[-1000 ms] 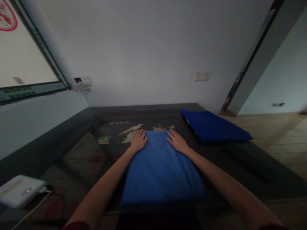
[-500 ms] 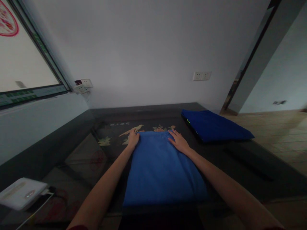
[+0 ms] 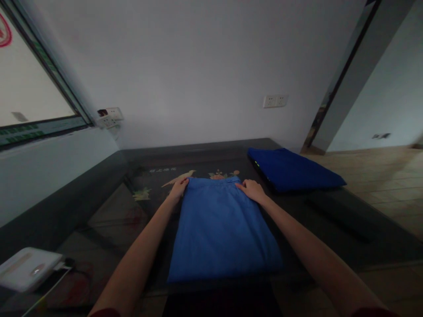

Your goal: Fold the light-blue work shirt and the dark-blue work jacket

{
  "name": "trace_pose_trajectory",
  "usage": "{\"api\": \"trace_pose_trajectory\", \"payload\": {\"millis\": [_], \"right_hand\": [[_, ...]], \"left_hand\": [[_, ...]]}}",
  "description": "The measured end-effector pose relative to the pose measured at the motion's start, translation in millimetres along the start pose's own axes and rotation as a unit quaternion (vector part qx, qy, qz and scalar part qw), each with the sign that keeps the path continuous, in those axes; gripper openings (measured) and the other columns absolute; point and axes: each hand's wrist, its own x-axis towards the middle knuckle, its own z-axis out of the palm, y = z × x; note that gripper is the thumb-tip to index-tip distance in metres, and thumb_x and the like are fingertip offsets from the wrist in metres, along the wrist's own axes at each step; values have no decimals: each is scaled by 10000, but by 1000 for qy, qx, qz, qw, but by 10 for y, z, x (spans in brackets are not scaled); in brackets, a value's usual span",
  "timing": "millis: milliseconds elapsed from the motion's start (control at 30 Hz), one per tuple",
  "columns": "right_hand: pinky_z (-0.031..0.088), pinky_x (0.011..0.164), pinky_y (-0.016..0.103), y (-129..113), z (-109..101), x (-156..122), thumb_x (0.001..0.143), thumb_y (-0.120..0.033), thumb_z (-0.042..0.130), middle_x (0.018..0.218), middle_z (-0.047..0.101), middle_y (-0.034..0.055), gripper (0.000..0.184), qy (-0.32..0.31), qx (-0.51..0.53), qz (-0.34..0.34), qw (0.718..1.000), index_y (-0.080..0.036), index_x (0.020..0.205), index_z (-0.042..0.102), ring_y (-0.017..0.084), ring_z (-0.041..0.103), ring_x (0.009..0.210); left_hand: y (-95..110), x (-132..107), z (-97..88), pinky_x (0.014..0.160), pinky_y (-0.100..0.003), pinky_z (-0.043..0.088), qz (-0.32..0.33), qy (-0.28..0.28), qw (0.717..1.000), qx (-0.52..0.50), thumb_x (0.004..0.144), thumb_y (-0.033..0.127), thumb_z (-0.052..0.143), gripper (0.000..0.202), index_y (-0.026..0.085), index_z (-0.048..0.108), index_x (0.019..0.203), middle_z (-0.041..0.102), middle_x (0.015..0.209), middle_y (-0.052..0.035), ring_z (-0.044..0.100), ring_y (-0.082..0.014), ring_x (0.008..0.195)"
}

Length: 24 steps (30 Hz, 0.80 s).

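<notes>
Head view: a folded blue cloth (image 3: 220, 229) lies flat on the dark glass tabletop (image 3: 109, 211), straight in front of the person, with its near edge at the tabletop's near side. Both hands are at the cloth's far edge. The left hand (image 3: 178, 188) sits on the far left corner and the right hand (image 3: 253, 190) on the far right corner. Their fingers are bent over the fabric, but the dim light hides whether either hand pinches the cloth or only presses on it.

The cloth looks light, soft and limp, likely to sag and lose its fold if lifted by one point. The two far corners, or both side edges together, seem the soundest places to hold it.

Just beyond the cloth's far edge, a painted bird (image 3: 180, 177) shows under the glass. To the cloth's right and further back lies a darker blue folded cloth (image 3: 291, 169). Well to its left, near the person, is a white device (image 3: 24, 268) with a cable. Wall sockets (image 3: 275, 101) are behind.
</notes>
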Motion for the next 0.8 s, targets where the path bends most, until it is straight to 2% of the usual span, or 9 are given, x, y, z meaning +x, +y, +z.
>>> {"api": "trace_pose_trajectory", "payload": {"millis": [100, 267, 533, 800], "right_hand": [[433, 804, 360, -27, 31, 15, 849, -524, 520, 1003, 666, 144, 379, -5, 21, 0, 1000, -172, 881, 655, 274, 602, 967], [431, 752, 296, 19, 23, 48, 849, -360, 557, 950, 687, 77, 190, 2, 77, 11, 997, -195, 878, 646, 219, 620, 893], [430, 668, 246, 55, -136, 49, 826, -303, 575, 874, 696, 64, 151, 17, 126, -9, 992, -177, 852, 653, 174, 634, 786], [419, 639, 235, 101, -120, 49, 800, -285, 601, 825, 690, 54, 127, -4, 105, 14, 994, -170, 813, 652, 166, 631, 754]], "left_hand": [[6, 6, 31, 850, -282, 464, 24, -9, 1000, 17, 795, 240, 544, 275, 131, 699, 994, 700, 1013, -94, 629, -193, 924], [-19, -12, 51, 798, -293, 484, 29, 54, 995, 83, 784, 249, 547, 306, 144, 690, 1034, 711, 922, -77, 637, -200, 866], [35, -89, 99, 777, -309, 489, 45, 94, 987, 123, 768, 268, 591, 326, 130, 694, 1044, 714, 917, -95, 644, -217, 850], [60, -94, 163, 839, -317, 480, 74, 139, 972, 177, 777, 253, 595, 271, 139, 703, 997, 708, 974, -90, 647, -202, 867]]}}
